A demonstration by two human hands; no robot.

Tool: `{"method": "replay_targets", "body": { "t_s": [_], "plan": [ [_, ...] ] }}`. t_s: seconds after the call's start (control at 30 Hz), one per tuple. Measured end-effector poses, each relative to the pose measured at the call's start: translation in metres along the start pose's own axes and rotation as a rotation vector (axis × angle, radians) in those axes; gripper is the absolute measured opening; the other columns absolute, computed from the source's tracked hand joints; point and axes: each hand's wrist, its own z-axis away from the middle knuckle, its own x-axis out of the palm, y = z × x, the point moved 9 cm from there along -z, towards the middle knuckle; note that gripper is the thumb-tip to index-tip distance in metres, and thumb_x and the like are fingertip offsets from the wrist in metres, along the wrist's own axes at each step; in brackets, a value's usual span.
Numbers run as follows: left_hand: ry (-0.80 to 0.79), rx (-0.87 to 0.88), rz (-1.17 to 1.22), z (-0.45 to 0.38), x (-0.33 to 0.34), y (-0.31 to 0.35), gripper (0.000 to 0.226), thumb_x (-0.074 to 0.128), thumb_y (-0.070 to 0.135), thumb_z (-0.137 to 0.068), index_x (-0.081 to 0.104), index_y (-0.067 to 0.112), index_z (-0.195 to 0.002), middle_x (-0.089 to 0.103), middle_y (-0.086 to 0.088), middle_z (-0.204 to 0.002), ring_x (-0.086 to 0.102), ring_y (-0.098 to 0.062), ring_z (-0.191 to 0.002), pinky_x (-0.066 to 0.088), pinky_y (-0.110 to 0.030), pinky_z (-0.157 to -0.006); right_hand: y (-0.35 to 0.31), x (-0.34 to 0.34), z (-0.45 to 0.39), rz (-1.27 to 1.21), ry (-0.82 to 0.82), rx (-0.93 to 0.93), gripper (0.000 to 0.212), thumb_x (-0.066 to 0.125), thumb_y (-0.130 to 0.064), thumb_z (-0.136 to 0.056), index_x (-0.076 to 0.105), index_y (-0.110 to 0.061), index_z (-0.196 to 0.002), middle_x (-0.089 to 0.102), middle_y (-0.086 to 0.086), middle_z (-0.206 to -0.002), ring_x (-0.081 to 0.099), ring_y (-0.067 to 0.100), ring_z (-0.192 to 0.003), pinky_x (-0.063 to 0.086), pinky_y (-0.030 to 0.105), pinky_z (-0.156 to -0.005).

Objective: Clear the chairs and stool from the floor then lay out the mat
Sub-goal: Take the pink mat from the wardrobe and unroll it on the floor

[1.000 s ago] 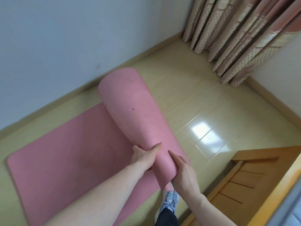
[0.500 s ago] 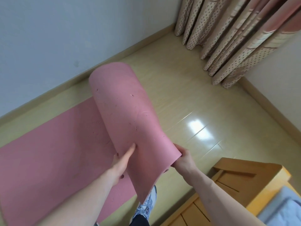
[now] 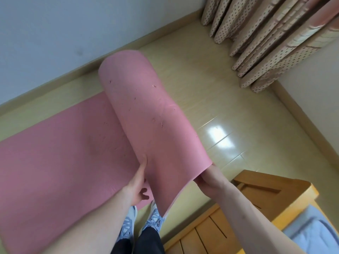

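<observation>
A: How far along is this?

B: No chairs or stool show on the tiled floor, so I judge the clearing done. The pink foam mat is about half laid: its flat part lies on the floor from the centre out toward 9 o'clock, along the wall, and the rest stands up in a loose curl through the middle of the view.

A: And the hands?

B: The left hand grips the near edge of the curl, thumb pressed on the outer face and the fingers tucked behind the sheet. The right hand, toward 5 o'clock, holds the free corner; its fingers are hidden under the mat, so the grip is a judgement.

A: What's left?

B: Unrolling the curl toward 3 o'clock, where bare tile lies, and pressing it flat. The wooden bed frame at 5 o'clock sits near the feet, and the curtain hangs at 1 o'clock.
</observation>
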Motion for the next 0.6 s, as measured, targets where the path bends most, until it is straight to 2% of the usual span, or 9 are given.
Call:
{"method": "replay_targets", "body": {
  "t_s": [0.07,0.1,0.13,0.2,0.23,0.3,0.4,0.5,0.6],
  "plan": [
    [-0.034,-0.029,0.02,-0.004,0.0,-0.01,0.118,0.047,0.104,-0.049,0.048,0.027,-0.138,0.049,-0.009,-0.143,0.052,-0.033,-0.122,0.042,-0.045,-0.099,-0.001,-0.002,0.0,-0.015,-0.012,-0.011,0.037,0.049,0.004,-0.097,0.066,-0.005,-0.128,0.07,0.02,-0.118,0.064,0.028,-0.099,0.059,0.036,-0.081],
    [-0.07,-0.046,0.044,-0.003,0.001,-0.015,0.106,0.048,0.104,-0.048,0.057,0.024,-0.116,0.056,-0.009,-0.119,0.055,-0.03,-0.096,0.044,-0.04,-0.085,-0.002,-0.003,-0.001,-0.022,-0.014,-0.014,0.037,0.049,0.003,-0.098,0.066,-0.006,-0.129,0.07,0.018,-0.118,0.064,0.027,-0.1,0.06,0.035,-0.081],
    [-0.125,-0.059,0.082,-0.003,0.004,-0.019,0.095,0.05,0.104,-0.045,0.056,0.022,-0.092,0.051,-0.008,-0.094,0.045,-0.025,-0.074,0.039,-0.036,-0.069,-0.003,-0.003,-0.001,-0.027,-0.022,-0.015,0.037,0.049,0.003,-0.098,0.065,-0.007,-0.129,0.07,0.016,-0.118,0.064,0.026,-0.1,0.06,0.034,-0.08],
    [-0.188,-0.061,0.165,0.0,0.008,-0.025,0.084,0.054,0.103,-0.047,0.04,0.023,-0.071,0.03,-0.006,-0.073,0.027,-0.02,-0.061,0.027,-0.034,-0.057,-0.005,-0.003,0.0,-0.011,-0.04,-0.018,0.037,0.049,0.002,-0.098,0.065,-0.008,-0.13,0.07,0.015,-0.119,0.065,0.025,-0.1,0.059,0.032,-0.078],
    [-0.184,-0.054,0.19,0.0,0.003,-0.026,0.083,0.056,0.101,-0.05,0.038,0.023,-0.071,0.028,-0.004,-0.071,0.028,-0.019,-0.059,0.027,-0.033,-0.056,-0.005,-0.001,0.002,0.01,-0.037,-0.016,0.036,0.049,0.001,-0.098,0.065,-0.009,-0.13,0.07,0.015,-0.119,0.066,0.024,-0.099,0.059,0.032,-0.077],
    [-0.11,0.003,0.164,-0.002,-0.012,-0.026,0.076,0.062,0.091,-0.062,0.059,0.016,-0.08,0.054,0.003,-0.073,0.049,-0.016,-0.064,0.041,-0.031,-0.064,-0.011,-0.002,0.007,0.074,0.025,-0.021,0.035,0.049,0.003,-0.098,0.066,-0.007,-0.127,0.074,0.012,-0.109,0.069,0.023,-0.093,0.061,0.031,-0.075],
    [0.068,0.108,0.218,-0.009,-0.048,-0.014,0.059,0.074,0.059,-0.077,0.074,0.012,-0.113,0.078,-0.003,-0.102,0.073,-0.023,-0.096,0.055,-0.042,-0.094,-0.034,-0.02,0.016,0.349,0.283,-0.125,0.035,0.05,0.005,-0.096,0.068,-0.012,-0.12,0.078,0.002,-0.097,0.074,0.02,-0.091,0.062,0.04,-0.088],
    [0.23,0.2,0.212,0.0,-0.087,0.015,0.057,0.08,0.037,-0.066,0.07,0.011,-0.116,0.078,-0.009,-0.102,0.075,-0.027,-0.089,0.059,-0.037,-0.074,-0.063,-0.023,0.033,0.749,0.461,-0.267,0.041,0.056,-0.009,-0.098,0.053,-0.022,-0.137,0.066,-0.005,-0.115,0.067,0.023,-0.109,0.056,0.04,-0.089],
    [0.338,0.324,0.101,0.031,-0.102,0.061,0.046,0.086,0.023,-0.061,0.069,0.014,-0.103,0.077,-0.007,-0.097,0.074,-0.027,-0.088,0.06,-0.042,-0.081,-0.075,-0.015,0.047,1.051,0.479,-0.34,0.077,0.069,-0.011,-0.086,0.032,-0.024,-0.152,0.048,0.004,-0.144,0.055,0.03,-0.125,0.051,0.04,-0.092]
  ]
}}
